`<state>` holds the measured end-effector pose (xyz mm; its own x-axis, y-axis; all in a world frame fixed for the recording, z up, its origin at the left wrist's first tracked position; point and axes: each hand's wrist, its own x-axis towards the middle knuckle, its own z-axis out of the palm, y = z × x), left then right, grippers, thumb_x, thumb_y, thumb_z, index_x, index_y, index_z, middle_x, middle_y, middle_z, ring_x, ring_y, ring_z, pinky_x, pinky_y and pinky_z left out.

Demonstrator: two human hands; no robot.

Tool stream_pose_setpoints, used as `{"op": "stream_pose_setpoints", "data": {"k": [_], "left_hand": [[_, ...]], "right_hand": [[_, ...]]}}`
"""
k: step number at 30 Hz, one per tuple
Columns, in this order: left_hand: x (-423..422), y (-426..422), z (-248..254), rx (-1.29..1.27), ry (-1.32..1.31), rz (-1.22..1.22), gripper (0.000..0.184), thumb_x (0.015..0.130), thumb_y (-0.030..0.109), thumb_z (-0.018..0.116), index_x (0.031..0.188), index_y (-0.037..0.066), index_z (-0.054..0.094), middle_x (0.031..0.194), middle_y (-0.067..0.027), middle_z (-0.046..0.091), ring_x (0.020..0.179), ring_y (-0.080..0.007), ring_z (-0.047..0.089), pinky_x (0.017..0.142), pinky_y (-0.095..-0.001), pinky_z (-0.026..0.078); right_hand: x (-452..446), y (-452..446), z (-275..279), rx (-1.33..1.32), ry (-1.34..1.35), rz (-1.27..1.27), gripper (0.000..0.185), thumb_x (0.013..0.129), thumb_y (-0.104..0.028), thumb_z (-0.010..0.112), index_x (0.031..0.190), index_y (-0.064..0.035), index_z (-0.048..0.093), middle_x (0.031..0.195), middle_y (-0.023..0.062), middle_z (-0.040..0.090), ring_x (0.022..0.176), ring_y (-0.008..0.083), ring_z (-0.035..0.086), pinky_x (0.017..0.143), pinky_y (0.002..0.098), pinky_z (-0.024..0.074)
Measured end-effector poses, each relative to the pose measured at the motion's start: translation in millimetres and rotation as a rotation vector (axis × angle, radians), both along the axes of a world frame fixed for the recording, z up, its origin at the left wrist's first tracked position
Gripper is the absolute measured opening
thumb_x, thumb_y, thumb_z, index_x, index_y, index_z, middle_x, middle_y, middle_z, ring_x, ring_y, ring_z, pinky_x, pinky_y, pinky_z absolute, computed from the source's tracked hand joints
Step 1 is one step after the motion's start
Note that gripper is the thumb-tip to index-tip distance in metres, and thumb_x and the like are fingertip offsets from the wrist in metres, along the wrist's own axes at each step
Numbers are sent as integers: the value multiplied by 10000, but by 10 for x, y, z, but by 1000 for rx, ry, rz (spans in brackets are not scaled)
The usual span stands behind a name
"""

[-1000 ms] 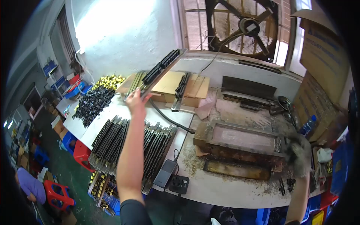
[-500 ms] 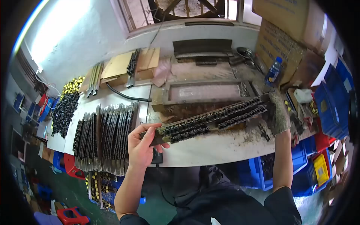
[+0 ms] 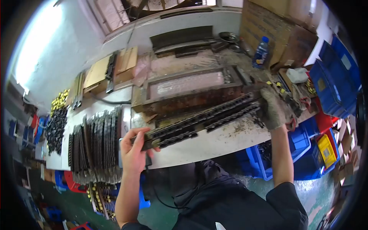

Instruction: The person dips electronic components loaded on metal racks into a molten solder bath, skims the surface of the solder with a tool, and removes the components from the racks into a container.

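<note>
A long dark metal bar carrying rows of small black parts (image 3: 203, 117) is held out over the bench, its right end tilted higher. Bare, my left hand (image 3: 134, 149) grips the bar's left end between thumb and fingers. My right hand (image 3: 273, 107), in a grey knitted glove, closes round the right end, and the glove hides its fingertips. Just behind the bar lies a rectangular metal frame (image 3: 197, 92) with a pale, shiny inner surface. To the left, similar loaded bars (image 3: 96, 143) stand in a tight row on the white tabletop (image 3: 191, 151).
Heaps of black parts (image 3: 55, 132) and yellow parts (image 3: 60, 100) lie at the far left. A blue-capped bottle (image 3: 260, 53) stands before cardboard boxes (image 3: 281, 38). Blue bins (image 3: 260, 165) sit below the right edge. Dark crumbs (image 3: 239, 128) litter the tabletop near my right hand.
The view has turned and shifted, so the bench appears more slanted. Both hands keep hold of the bar, which sits slightly further left and tilts more in view.
</note>
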<state>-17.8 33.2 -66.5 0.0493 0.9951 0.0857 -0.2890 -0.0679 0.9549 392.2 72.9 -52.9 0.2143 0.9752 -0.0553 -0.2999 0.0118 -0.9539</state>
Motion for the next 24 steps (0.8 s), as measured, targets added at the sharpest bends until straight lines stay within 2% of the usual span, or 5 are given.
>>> {"op": "stream_pose_setpoints", "data": {"k": [6,12,16,19,24], "left_hand": [[-99,65,-115,-30,16,-25,239,1064,178,485,1104,-40,574,811,-134,705,499,-163,643,350,-199,368],[-163,110,-124,-90,-64,-100,201,1048,139,513,1109,-50,546,908,-156,704,593,-208,676,511,-288,556],[-125,134,-99,-33,-25,-125,209,991,56,577,1169,-43,527,910,-148,698,607,-202,682,493,-240,534],[-119,126,-60,-12,-3,-65,255,938,-14,626,1175,-53,542,839,-74,646,568,-98,593,512,-254,550],[-177,126,-134,157,113,-30,285,940,0,624,1204,-14,518,965,-70,637,638,-66,595,491,-180,496]], "right_hand": [[-98,-46,104,-17,5,-43,224,978,-229,556,1102,-70,653,802,4,658,489,60,467,392,210,325],[23,-114,177,-117,-28,46,244,990,-237,571,1156,-84,664,759,6,649,429,77,454,372,225,319],[53,-107,106,-102,-53,32,245,990,-236,577,1176,-97,655,779,29,670,438,92,473,379,231,340],[110,-91,16,-6,-64,36,260,990,-231,574,1199,-86,631,806,50,701,463,128,545,392,250,396],[219,-38,-88,127,25,169,296,973,-130,550,1261,-63,539,1135,172,694,744,235,714,527,319,556]]}}
